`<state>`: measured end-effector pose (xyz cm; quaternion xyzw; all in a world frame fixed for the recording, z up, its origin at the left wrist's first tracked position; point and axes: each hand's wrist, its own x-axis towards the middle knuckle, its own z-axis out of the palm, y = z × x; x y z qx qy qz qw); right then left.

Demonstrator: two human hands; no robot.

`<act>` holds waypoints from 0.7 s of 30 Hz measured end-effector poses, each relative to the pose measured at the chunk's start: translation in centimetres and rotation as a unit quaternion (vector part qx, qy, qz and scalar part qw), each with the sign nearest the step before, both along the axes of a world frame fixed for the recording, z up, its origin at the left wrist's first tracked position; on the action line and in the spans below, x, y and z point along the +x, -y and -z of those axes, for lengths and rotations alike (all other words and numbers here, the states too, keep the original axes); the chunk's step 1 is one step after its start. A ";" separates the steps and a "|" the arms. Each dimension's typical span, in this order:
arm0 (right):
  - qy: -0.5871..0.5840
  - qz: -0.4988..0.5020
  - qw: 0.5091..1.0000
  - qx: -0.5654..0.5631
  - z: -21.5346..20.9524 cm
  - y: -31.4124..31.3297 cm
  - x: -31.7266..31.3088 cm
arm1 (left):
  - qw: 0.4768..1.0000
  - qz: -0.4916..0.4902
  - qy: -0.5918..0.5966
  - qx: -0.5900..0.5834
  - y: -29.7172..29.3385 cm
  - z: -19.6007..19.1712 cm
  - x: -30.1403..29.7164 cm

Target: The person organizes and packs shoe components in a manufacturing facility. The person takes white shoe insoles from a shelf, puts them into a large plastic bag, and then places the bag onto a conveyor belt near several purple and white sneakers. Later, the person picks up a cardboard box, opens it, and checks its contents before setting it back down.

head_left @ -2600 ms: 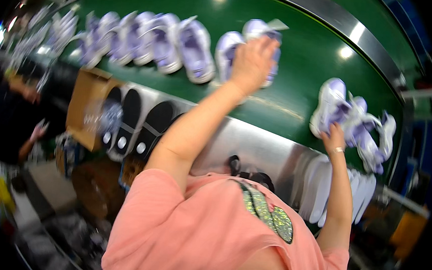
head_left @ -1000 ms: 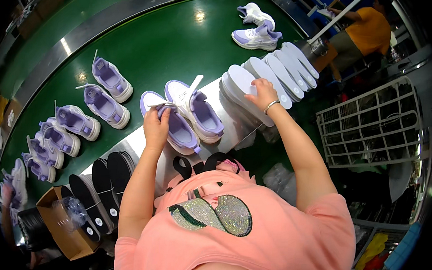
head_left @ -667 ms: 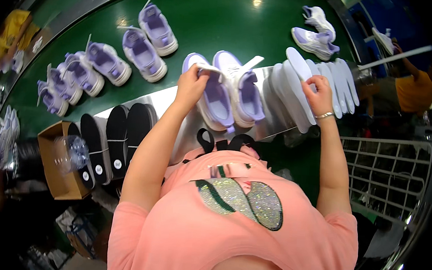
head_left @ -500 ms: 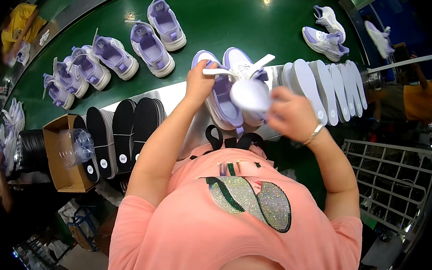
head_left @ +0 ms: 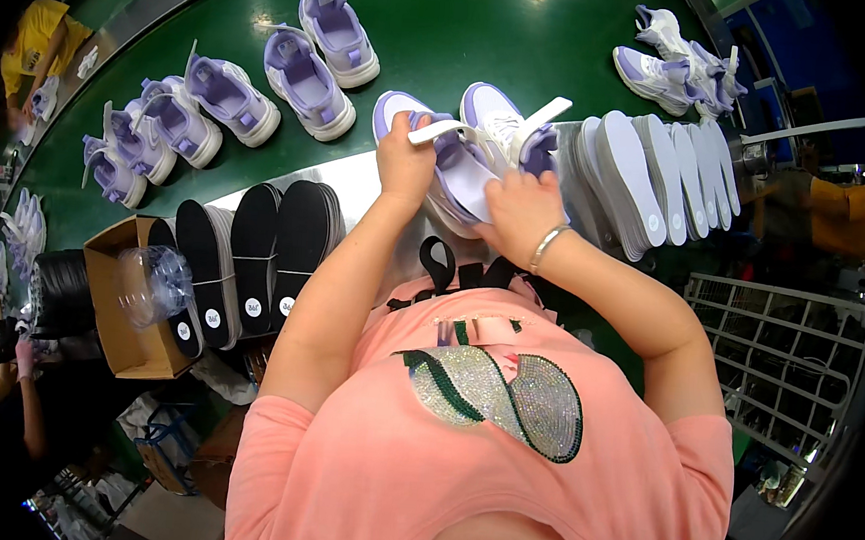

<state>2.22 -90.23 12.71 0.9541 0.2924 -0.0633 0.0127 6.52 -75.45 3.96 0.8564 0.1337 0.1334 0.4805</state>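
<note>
The green worktop [head_left: 459, 31] curves away in front of me, bordered on my side by a shiny steel ledge [head_left: 354, 179]. Off to the left is a person in yellow [head_left: 39, 47]; far right, someone's orange clothing [head_left: 843, 213] shows beyond a white wire rack [head_left: 767, 369]. The lilac-and-white shoe [head_left: 396, 105] I'm working on lies before me, toe on the green, heel toward the ledge. My left fist [head_left: 405, 163] is closed around its pale tongue [head_left: 436, 133]; my right hand [head_left: 525, 211], half curled, grips a pale insole [head_left: 465, 180] lying partly inside the opening and covers the heel end. That hand also hides part of the second shoe [head_left: 494, 114] just beside. More shoes [head_left: 310, 91] line up leftward, above black insoles [head_left: 255, 228] and an open cardboard box [head_left: 117, 333] with clear plastic [head_left: 156, 286]; white insoles [head_left: 628, 163] stand at my right.
</note>
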 end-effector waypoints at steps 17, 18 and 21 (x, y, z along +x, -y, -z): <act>-0.247 0.023 0.965 -0.081 5.4 -3.3 4.1 | 0.994 0.080 -0.026 -0.072 0.4 -1.0 -1.5; -0.252 0.007 0.963 -0.101 6.0 -3.4 4.8 | 0.994 0.082 -0.020 -0.074 0.5 -1.0 -1.2; -0.262 -0.075 0.948 -0.162 7.6 -3.7 5.9 | 0.994 0.087 0.001 -0.065 0.7 0.1 -1.1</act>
